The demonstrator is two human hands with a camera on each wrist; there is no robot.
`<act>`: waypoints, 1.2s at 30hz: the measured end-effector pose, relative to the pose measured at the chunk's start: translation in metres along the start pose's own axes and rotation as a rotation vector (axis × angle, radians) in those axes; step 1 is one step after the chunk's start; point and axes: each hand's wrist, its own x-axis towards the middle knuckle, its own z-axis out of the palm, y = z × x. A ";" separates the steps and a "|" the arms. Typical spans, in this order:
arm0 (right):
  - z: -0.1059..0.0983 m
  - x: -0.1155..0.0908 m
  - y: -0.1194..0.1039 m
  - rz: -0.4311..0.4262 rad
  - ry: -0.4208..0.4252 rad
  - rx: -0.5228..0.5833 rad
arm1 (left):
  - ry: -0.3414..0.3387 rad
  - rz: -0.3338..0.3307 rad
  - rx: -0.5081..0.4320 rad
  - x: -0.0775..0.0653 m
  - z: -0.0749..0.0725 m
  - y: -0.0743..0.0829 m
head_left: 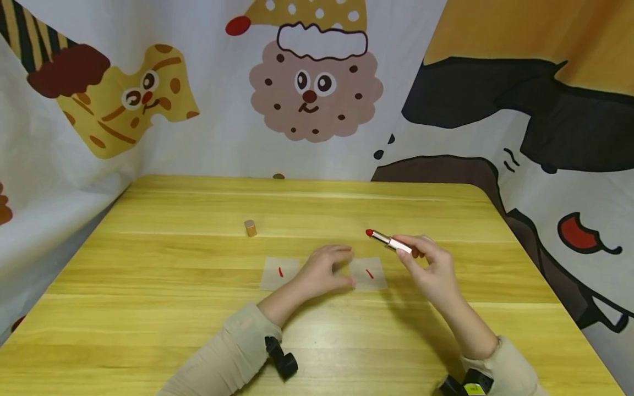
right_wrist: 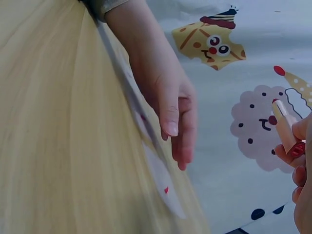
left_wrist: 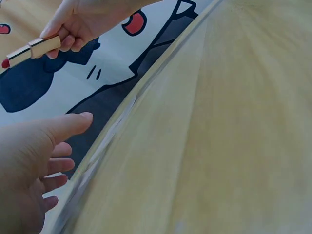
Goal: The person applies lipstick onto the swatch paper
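Above the table, my right hand (head_left: 436, 272) pinches an uncapped lipstick (head_left: 391, 241) between thumb and fingers. Its red tip points up and to the left. My left hand (head_left: 324, 273) hovers low between two small pale paper squares, thumb and fingers apart and nothing in its grasp. Its fingertips reach the left edge of the right paper (head_left: 364, 281), which bears a short red stroke. The left paper (head_left: 271, 280) carries a similar stroke and is partly covered by the left hand and wrist. In the left wrist view, the left fingers (left_wrist: 61, 165) look loosely bent.
A gold lipstick cap (head_left: 250, 228) stands on the wooden table (head_left: 148, 264), farther back and left of the papers. Behind the table's far edge hangs a curtain (head_left: 208, 148) printed with cartoon figures.
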 end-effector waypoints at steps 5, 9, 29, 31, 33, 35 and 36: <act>0.004 0.002 0.007 0.003 -0.008 0.049 | 0.056 -0.003 -0.115 0.000 -0.004 -0.002; 0.008 0.005 0.002 -0.005 -0.006 0.073 | 0.112 0.010 -0.181 0.000 -0.012 0.000; 0.027 0.022 -0.017 -0.053 0.005 0.208 | 0.348 0.067 -0.418 -0.005 -0.054 0.032; 0.029 0.023 -0.018 -0.067 0.004 0.220 | 0.356 0.074 -0.450 -0.006 -0.057 0.036; 0.030 0.024 -0.019 -0.085 0.004 0.229 | 0.363 0.077 -0.481 -0.008 -0.060 0.039; 0.032 0.026 -0.020 -0.096 0.006 0.233 | 0.374 0.081 -0.492 -0.009 -0.064 0.043; 0.033 0.026 -0.020 -0.098 0.006 0.234 | 0.379 0.087 -0.495 -0.010 -0.065 0.044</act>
